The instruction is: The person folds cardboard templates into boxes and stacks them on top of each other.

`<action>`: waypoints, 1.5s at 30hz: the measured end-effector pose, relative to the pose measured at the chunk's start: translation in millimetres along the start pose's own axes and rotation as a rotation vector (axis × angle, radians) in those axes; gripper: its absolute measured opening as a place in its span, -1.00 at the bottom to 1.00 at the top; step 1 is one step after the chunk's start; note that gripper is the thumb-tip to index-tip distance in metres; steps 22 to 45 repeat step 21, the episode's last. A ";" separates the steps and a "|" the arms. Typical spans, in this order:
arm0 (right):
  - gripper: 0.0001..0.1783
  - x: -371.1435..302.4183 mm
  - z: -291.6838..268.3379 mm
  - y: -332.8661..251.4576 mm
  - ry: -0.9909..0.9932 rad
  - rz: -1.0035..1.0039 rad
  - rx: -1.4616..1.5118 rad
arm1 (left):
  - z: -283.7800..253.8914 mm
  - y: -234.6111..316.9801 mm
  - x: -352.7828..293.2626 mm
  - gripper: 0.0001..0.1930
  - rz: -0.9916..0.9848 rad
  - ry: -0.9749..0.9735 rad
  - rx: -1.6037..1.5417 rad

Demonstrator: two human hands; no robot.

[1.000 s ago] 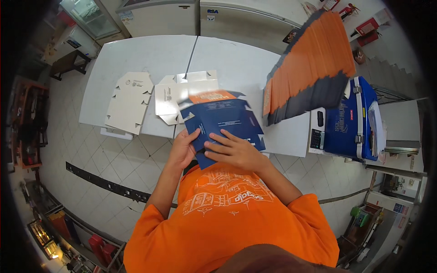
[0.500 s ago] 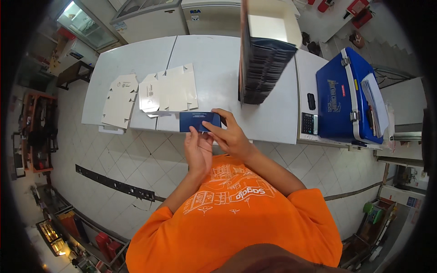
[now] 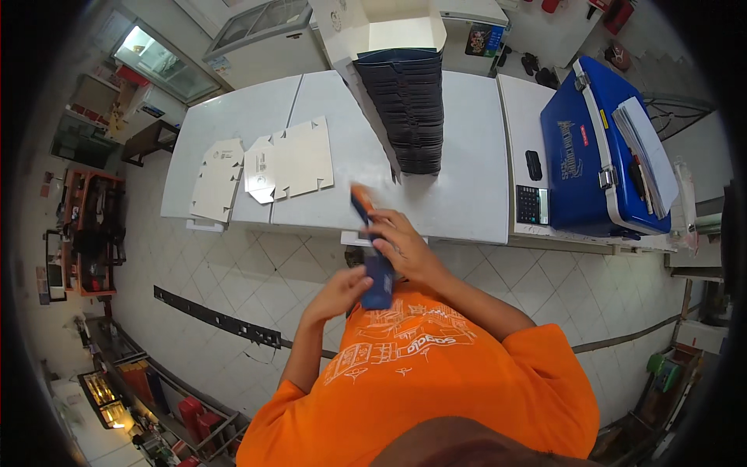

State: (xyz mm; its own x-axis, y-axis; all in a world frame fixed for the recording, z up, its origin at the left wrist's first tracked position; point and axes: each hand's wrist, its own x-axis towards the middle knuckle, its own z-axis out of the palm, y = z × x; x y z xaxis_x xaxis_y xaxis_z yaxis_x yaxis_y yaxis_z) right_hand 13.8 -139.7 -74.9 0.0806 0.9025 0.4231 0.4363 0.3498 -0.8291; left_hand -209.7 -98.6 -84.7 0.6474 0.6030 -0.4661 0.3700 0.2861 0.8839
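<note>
Close to my orange shirt, a slim dark blue carton [image 3: 377,288] with an orange far end is tilted lengthwise between my hands, partly blurred. My left hand [image 3: 339,293] pinches its near end between thumb and fingers. Around the middle of the carton are the fingers of my right hand [image 3: 408,247], hiding part of it. Beyond them on the white table [image 3: 459,194] stands a tall row of similar dark cartons [image 3: 412,117], packed in a white cardboard box [image 3: 401,35] with one side open.
Flat white cut-out cardboard blanks [image 3: 303,159] lie on the table's left half. At the right are a calculator [image 3: 532,206], a small black case [image 3: 533,165] and a large blue cool box [image 3: 595,156] with papers [image 3: 646,148] at its side. A chest freezer [image 3: 268,43] stands behind.
The carton has turned from crosswise to lengthwise and come nearer my body, showing an orange end. My left hand has moved down to its near end. The whole view has shifted a little.
</note>
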 end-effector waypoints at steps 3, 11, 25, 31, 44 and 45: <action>-0.67 -21.6 -12.0 18.4 -0.611 0.006 0.257 | 20.6 8.2 -12.9 -0.80 -0.067 -0.207 0.003; -0.74 -25.6 -28.5 -13.8 -0.350 0.111 -0.043 | 41.0 18.9 -25.9 -0.65 -0.109 -0.191 -0.347; -0.44 -28.6 -25.8 -24.4 -0.466 -0.133 -0.562 | 38.5 0.3 -14.4 -0.52 -0.020 -0.057 -0.330; -0.44 -28.6 -25.8 -24.4 -0.466 -0.133 -0.562 | 38.5 0.3 -14.4 -0.52 -0.020 -0.057 -0.330; -0.44 -28.6 -25.8 -24.4 -0.466 -0.133 -0.562 | 38.5 0.3 -14.4 -0.52 -0.020 -0.057 -0.330; -0.44 -28.6 -25.8 -24.4 -0.466 -0.133 -0.562 | 38.5 0.3 -14.4 -0.52 -0.020 -0.057 -0.330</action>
